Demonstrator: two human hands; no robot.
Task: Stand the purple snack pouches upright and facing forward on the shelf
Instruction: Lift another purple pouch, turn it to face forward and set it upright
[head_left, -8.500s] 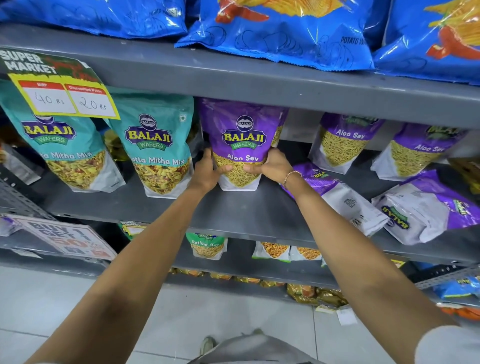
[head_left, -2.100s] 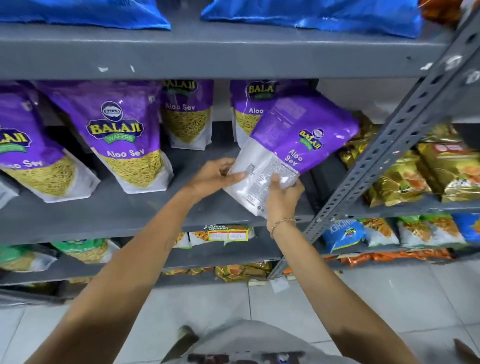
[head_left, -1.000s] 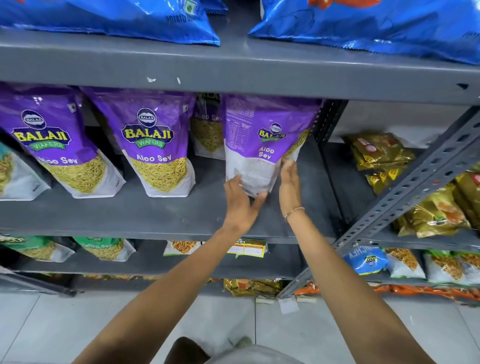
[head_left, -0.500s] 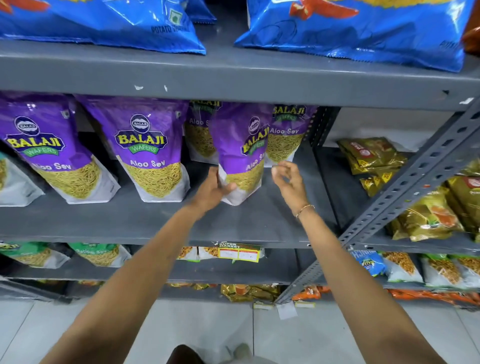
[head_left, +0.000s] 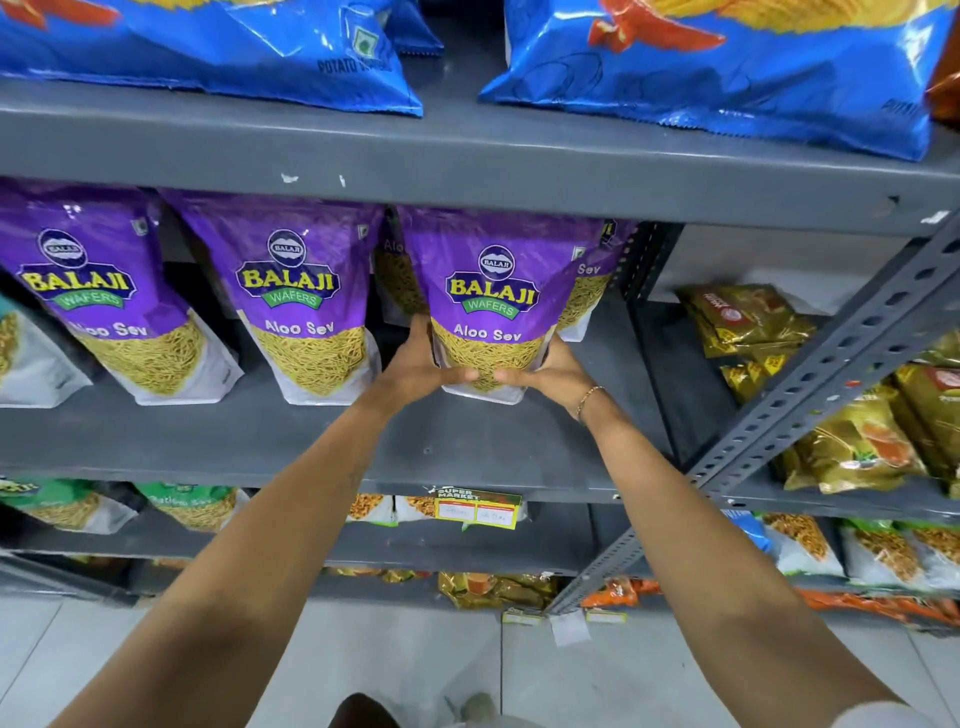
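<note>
A purple Aloo Sev pouch (head_left: 493, 291) stands upright on the grey shelf (head_left: 467, 441), its front label facing me. My left hand (head_left: 415, 364) grips its lower left side and my right hand (head_left: 550, 371) its lower right, thumbs across the bottom front. To its left stand two more purple pouches, front out: one (head_left: 301, 301) in the middle and one (head_left: 104, 301) at the far left. Behind the held pouch, two further purple pouches (head_left: 589, 286) peek out, mostly hidden.
Blue chip bags (head_left: 727, 67) lie on the shelf above. A slanted perforated metal upright (head_left: 810, 384) bounds the bay on the right, with gold packets (head_left: 748, 322) beyond it. A price tag (head_left: 478, 509) hangs on the shelf edge; lower shelves hold green and white pouches.
The pouch has turned from its printed back, through a sideways angle, to front-facing. My right hand, off it half a second ago, now grips its lower right side.
</note>
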